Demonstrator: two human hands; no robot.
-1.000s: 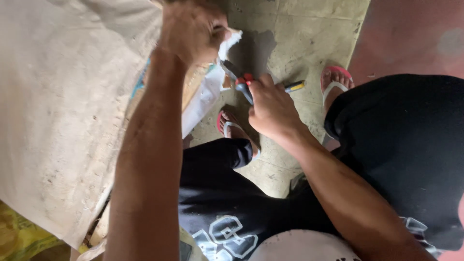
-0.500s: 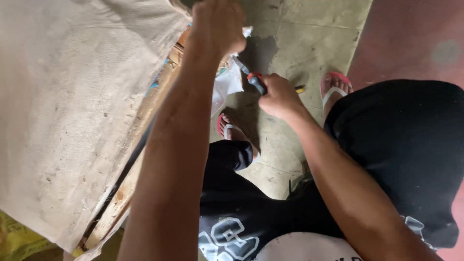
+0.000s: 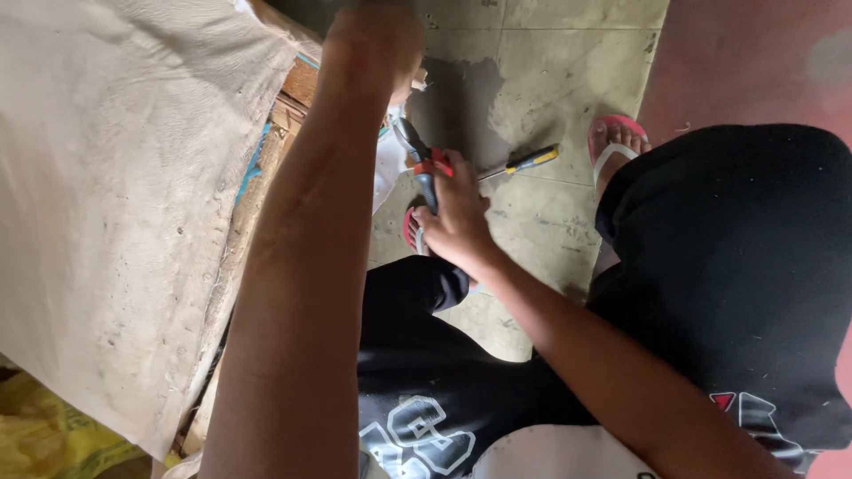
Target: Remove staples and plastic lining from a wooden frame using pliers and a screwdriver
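Head view: pliers [image 3: 417, 160] with red-and-dark handles are clamped in the right hand [image 3: 457, 222], low on the handles; rigid steel, judged heavy enough but secure there. Pale fabric [image 3: 115, 177] over a wooden frame [image 3: 297, 89] is pinched shut by the left hand [image 3: 377, 40]. A screwdriver [image 3: 524, 162] lies on the tiled floor [image 3: 568, 71].

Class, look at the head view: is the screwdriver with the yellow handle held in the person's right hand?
No. The screwdriver lies on the floor beside the right hand, which grips pliers instead.
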